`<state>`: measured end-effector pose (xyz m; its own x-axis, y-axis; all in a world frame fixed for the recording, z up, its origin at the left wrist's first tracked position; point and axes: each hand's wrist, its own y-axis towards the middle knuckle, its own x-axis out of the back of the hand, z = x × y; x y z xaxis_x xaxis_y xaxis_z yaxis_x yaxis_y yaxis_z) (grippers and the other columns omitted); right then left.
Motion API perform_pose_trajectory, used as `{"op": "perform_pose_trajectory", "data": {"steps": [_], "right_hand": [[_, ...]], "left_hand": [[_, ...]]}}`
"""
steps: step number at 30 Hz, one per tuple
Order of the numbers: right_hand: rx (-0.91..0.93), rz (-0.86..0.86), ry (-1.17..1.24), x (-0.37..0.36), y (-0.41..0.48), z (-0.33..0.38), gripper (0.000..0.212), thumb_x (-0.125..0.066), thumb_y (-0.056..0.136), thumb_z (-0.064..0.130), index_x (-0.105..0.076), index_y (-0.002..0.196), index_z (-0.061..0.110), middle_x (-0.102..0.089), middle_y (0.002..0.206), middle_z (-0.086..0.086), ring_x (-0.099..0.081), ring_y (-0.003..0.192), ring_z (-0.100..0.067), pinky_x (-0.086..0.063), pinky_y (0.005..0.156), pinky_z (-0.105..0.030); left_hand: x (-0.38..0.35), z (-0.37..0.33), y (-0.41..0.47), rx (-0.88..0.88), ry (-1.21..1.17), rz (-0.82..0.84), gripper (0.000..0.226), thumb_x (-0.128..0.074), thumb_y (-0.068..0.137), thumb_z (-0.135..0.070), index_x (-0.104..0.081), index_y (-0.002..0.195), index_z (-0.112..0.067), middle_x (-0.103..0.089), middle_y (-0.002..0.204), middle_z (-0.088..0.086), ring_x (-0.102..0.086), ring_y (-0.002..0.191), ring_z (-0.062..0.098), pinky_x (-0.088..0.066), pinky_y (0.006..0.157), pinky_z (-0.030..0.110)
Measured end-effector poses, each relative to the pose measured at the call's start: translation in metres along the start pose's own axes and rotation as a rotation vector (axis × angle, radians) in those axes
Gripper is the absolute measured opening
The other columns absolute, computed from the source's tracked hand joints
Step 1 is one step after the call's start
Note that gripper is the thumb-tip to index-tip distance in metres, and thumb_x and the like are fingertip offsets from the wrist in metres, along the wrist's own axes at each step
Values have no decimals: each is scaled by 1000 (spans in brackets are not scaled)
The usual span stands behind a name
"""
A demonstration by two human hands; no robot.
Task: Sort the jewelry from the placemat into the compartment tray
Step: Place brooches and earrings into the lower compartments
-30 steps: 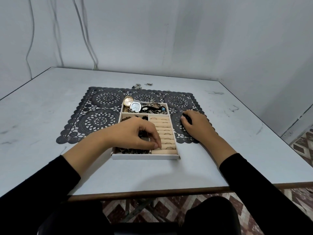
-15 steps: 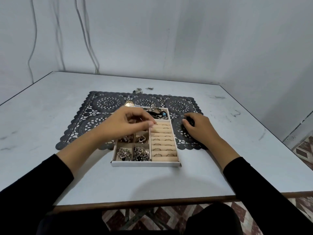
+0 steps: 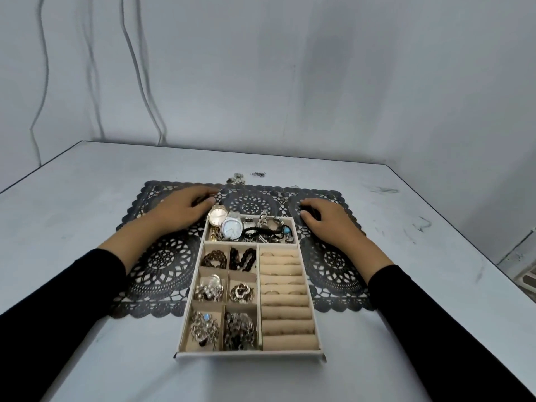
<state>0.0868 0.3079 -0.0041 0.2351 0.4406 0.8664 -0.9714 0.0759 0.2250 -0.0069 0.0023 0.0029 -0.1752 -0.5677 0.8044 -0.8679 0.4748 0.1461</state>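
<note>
On the placemat, centre: cream rectangular compartment tray (image 3: 249,356) lies on a dark grey lace placemat (image 3: 162,265), its near end reaching past the mat onto the table.
Tray, far long compartment: gold round-faced watch (image 3: 218,217), silver watch with a pale face (image 3: 232,227), black cord bracelets (image 3: 261,232) and a turquoise bead piece (image 3: 286,229), all heaped together.
Tray, right side: beige padded ring rolls (image 3: 285,313) with thin rings slotted between several of them.
Tray, left side: six small compartments; the two farthest hold dark brown chains (image 3: 214,258), the four nearer hold silver filigree pieces (image 3: 203,329).
Left hand (image 3: 179,210): rests on the placemat just beside the tray's far left corner, fingers close together and lightly bent, tips on the lace.
Right hand (image 3: 324,219): rests on the placemat beside the tray's far right corner, fingers bent down over a dark spot; cannot tell whether they pinch anything.
Beyond the tray's far end: small loose metal pieces (image 3: 237,178) on the pale grey table (image 3: 87,198).
Behind the tray: pale wall with thin cables (image 3: 139,82).
</note>
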Motion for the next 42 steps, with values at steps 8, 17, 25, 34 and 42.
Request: {"op": "perform_pose_trajectory", "data": {"steps": [8, 17, 25, 34, 42], "right_hand": [[63, 8, 19, -20, 66, 9, 34, -51, 96, 25, -58, 128, 15, -59, 130, -1, -51, 121, -16, -36, 101, -26], [108, -6, 74, -42, 125, 19, 37, -53, 95, 24, -56, 130, 14, -59, 132, -3, -52, 122, -16, -36, 101, -23], [137, -58, 104, -56, 154, 20, 27, -57, 93, 21, -68, 117, 16, -67, 117, -2, -57, 111, -16, -40, 92, -23], [123, -98, 167, -57, 158, 17, 12, -62, 88, 13, -71, 96, 13, -67, 97, -4, -57, 89, -15, -40, 78, -21], [123, -139, 159, -55, 155, 17, 11, -57, 90, 9, -68, 92, 9, -64, 92, -4, -52, 82, -12, -35, 71, -19]], "left_hand": [[-8, 9, 50, -73, 137, 56, 48, -49, 100, -37, -41, 146, -28, -43, 151, -4, -44, 135, 17, -33, 106, 29], [-15, 18, 99, -95, 115, 29, 50, -51, 98, -42, -41, 146, -31, -47, 148, -5, -46, 133, 17, -35, 107, 31], [-16, 21, 126, -104, -72, -21, 17, -61, 95, -33, -69, 110, -37, -68, 116, -16, -60, 107, 2, -43, 96, 23], [-18, 21, 136, -46, -140, -85, 9, -71, 87, -37, -76, 93, -33, -73, 86, -18, -67, 84, 0, -48, 80, 20], [-15, 30, 139, -47, -248, -164, 15, -65, 92, -36, -75, 100, -27, -73, 102, -16, -63, 101, 1, -45, 90, 23]]}}
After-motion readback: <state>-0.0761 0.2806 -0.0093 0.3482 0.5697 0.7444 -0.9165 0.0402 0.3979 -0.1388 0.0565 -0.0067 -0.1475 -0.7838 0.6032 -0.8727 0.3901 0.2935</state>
